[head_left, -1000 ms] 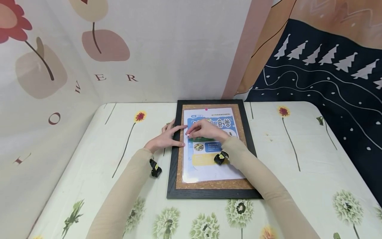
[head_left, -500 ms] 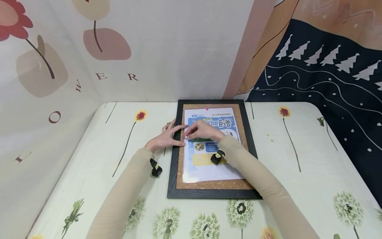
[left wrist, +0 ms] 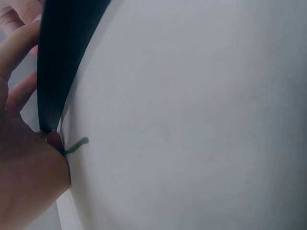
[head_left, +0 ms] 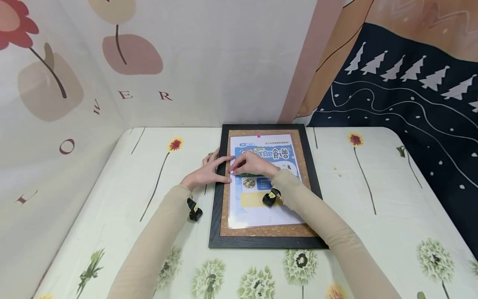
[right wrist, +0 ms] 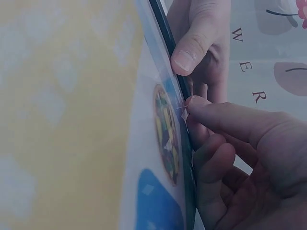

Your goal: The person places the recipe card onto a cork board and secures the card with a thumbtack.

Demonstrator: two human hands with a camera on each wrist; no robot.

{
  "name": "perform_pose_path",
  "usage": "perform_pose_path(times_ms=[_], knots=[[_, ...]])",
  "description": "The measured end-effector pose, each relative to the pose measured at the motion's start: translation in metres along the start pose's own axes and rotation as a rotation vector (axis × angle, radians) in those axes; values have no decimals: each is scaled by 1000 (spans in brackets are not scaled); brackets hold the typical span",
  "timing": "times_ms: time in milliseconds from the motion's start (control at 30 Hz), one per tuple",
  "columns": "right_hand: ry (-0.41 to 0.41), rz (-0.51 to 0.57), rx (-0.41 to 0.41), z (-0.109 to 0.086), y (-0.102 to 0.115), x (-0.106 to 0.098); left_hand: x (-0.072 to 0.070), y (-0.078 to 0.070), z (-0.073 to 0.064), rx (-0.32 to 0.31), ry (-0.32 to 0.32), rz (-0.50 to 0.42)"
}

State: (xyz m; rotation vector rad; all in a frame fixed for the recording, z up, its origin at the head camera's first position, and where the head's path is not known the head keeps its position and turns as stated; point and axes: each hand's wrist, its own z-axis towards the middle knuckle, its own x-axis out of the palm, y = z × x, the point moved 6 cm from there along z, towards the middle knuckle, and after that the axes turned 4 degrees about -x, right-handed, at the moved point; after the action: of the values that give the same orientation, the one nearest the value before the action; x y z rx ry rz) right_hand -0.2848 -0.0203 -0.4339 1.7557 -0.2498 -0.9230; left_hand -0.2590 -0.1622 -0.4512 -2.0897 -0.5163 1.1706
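Observation:
A poster (head_left: 252, 214) with blue and yellow print, in a shiny clear cover, lies on a cork board (head_left: 267, 231) with a black frame. Spread across the board's left side, my left hand (head_left: 205, 172) rests its thumb and index finger on the poster's left margin; its other fingers lie outside the frame (left wrist: 60, 57). My right hand (head_left: 254, 164) pinches a small push pin at the poster's left edge, between those two fingertips. In the right wrist view the pin's thin needle (right wrist: 186, 106) shows at the thumb tip, close to the cover; its head is mostly hidden by the fingers.
A pink pin (head_left: 259, 136) sits at the poster's top edge. The board lies on a flower-patterned tablecloth (head_left: 179, 245), its far end near a pale printed curtain (head_left: 205, 83). Each wrist wears a small black camera (head_left: 195, 212).
My right hand has moved slightly left and down, to the poster's left edge, still pinching the pin. The left hand and the board have stayed in place.

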Motion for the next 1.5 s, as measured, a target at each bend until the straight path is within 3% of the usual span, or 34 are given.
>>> perform_pose_path(times_ms=[733, 1000, 1233, 1500], knots=[[-10, 53, 2, -1, -4, -3, -1, -4, 0, 0, -6, 13], [-34, 124, -11, -2, -6, -3, 0, -2, 3, 2, -2, 23], [-50, 90, 38, 0, -11, -3, -1, -1, 3, 1, -1, 45], [-45, 62, 26, 2, -9, -3, -1, 1, 4, -4, -3, 47]])
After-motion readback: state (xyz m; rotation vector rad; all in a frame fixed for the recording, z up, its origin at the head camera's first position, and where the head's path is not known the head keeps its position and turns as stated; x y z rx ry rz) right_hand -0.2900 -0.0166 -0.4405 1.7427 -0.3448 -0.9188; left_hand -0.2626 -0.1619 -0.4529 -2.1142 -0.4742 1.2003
